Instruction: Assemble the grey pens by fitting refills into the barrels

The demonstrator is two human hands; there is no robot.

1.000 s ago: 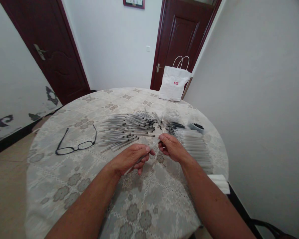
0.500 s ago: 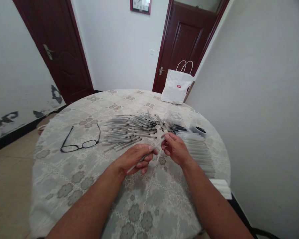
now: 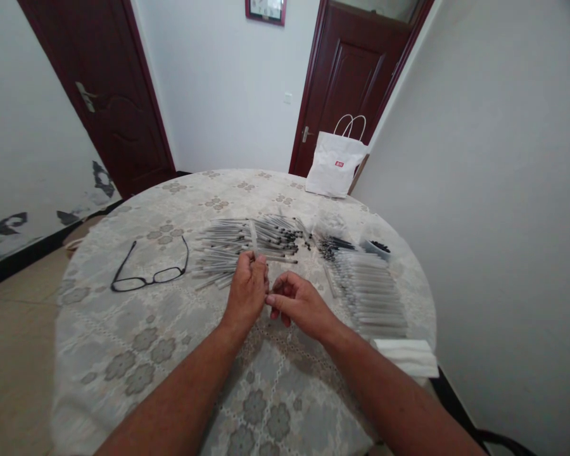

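Observation:
My left hand (image 3: 247,286) is closed around a slim, translucent pen-like tube (image 3: 253,235), whose upper part sticks out above the fingers, tilted away from me. My right hand (image 3: 297,303) is pinched, thumb and finger meeting just below the left fist; whatever lies in the pinch is too small to make out. Behind the hands lies a loose pile of grey pen-like sticks with black ends (image 3: 228,237). To the right, a stack of clear tubes (image 3: 377,294) lies in rows, with thin black-tipped pieces (image 3: 337,244) at its far end.
Black-framed glasses (image 3: 147,280) lie open on the left of the round cloth-covered table (image 3: 171,354). A small tub of black parts (image 3: 379,247) and a crumpled clear plastic bag (image 3: 330,221) are at the right. A white paper bag (image 3: 337,166) stands behind; folded white material (image 3: 406,358) lies near the right edge.
My left hand has turned so its tube points up and away. The right hand has moved left and down to meet it. A single tube now shows beside the stack.

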